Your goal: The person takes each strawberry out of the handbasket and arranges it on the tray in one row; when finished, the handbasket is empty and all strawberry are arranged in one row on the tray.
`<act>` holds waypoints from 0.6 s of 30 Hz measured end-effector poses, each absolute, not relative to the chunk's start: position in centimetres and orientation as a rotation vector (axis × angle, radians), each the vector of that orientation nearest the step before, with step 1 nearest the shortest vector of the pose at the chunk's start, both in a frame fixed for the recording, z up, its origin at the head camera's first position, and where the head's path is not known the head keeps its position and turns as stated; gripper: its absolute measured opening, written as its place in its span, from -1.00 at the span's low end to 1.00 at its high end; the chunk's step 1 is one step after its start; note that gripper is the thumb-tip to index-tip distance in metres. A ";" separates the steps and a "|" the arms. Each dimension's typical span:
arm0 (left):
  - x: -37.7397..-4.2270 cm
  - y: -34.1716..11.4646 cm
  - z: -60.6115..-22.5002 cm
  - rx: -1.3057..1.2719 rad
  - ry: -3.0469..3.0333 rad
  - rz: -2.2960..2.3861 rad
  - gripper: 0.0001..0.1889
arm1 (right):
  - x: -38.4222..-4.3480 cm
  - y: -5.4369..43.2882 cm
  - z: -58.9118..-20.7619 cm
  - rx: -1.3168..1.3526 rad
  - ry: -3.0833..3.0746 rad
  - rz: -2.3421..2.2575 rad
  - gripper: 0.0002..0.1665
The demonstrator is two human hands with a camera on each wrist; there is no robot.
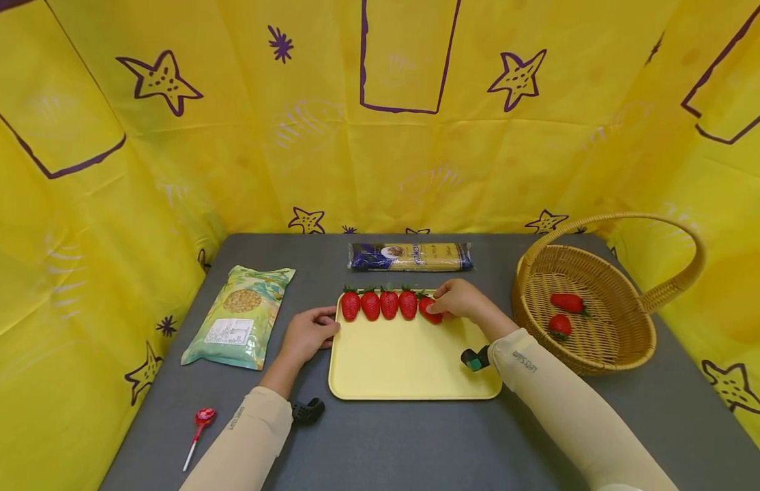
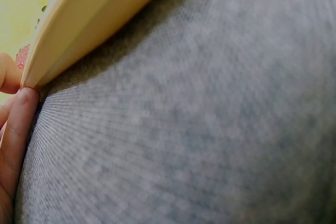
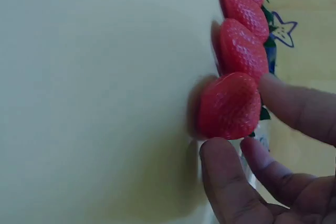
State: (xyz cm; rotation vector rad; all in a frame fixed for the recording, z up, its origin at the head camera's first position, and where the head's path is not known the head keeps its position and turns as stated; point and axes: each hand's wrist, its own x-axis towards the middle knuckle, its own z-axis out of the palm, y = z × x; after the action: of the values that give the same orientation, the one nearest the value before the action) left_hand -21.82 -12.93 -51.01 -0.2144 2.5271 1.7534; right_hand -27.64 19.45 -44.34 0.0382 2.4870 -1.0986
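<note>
A row of several red strawberries [image 1: 389, 305] with green leaves lies along the far edge of a pale yellow tray [image 1: 411, 368]. My right hand [image 1: 462, 300] pinches the strawberry at the right end [image 1: 429, 309]; in the right wrist view, thumb and fingers surround this strawberry [image 3: 231, 107], which rests on the tray beside its neighbour. At the tray's left rim, my left hand [image 1: 309, 334] grips the edge. The left wrist view has the fingertips at the corner of the rim [image 2: 79, 30], one finger above and another against its side.
Right of the tray stands a wicker basket [image 1: 601, 358] with a tall handle and two strawberries [image 1: 564, 314] inside. A blue-and-gold packet [image 1: 411, 257] lies behind the tray. To the left are a green bag [image 1: 241, 317] and a red lollipop [image 1: 200, 426] on the grey table [image 1: 380, 443].
</note>
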 end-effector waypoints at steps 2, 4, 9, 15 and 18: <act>-21.8 -13.0 -51.0 -0.215 2.528 1.751 -0.57 | -27.5 19.1 -44.5 0.036 2.504 -1.088 -0.56; -21.8 -13.0 -51.0 -0.213 2.525 1.750 -0.57 | -27.5 18.8 -44.5 0.052 2.529 -1.073 -0.61; -21.8 -12.9 -51.0 -0.216 2.519 1.758 -0.57 | -27.8 18.3 -44.7 0.102 2.546 -1.058 -0.65; -21.8 -13.0 -51.1 -0.220 2.523 1.759 -0.57 | -28.1 18.2 -44.9 0.132 2.517 -1.088 -0.62; -21.8 -13.0 -51.1 -0.216 2.527 1.760 -0.58 | -28.0 18.3 -44.7 0.118 2.518 -1.083 -0.59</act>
State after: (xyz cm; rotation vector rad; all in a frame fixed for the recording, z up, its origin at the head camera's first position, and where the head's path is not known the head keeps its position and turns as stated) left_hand -21.81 -13.04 -51.15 -0.2162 2.5273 1.7600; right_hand -27.98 18.35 -44.71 0.1184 2.5181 -1.0834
